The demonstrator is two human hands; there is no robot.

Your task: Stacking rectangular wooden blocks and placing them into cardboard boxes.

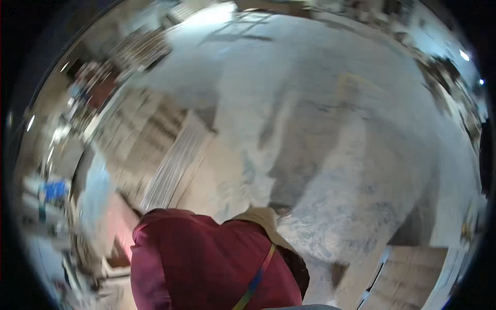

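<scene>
A wide stack of flat brown sheets, maybe cardboard [150,124], with stripy pale edges, sits on the dusty grey floor [320,134]. The person's dark red cloth top [206,258] is near the stack's close end. A brown, flat-topped thing [408,274] is well to the stack's right. The sheets lie piled up, but I can't tell what is done or left. Both hands are out of sight, so I can't tell if they are spread or pinching.

maroon garment [206,263], multicoloured strap [254,283], grey floor [310,67]
</scene>
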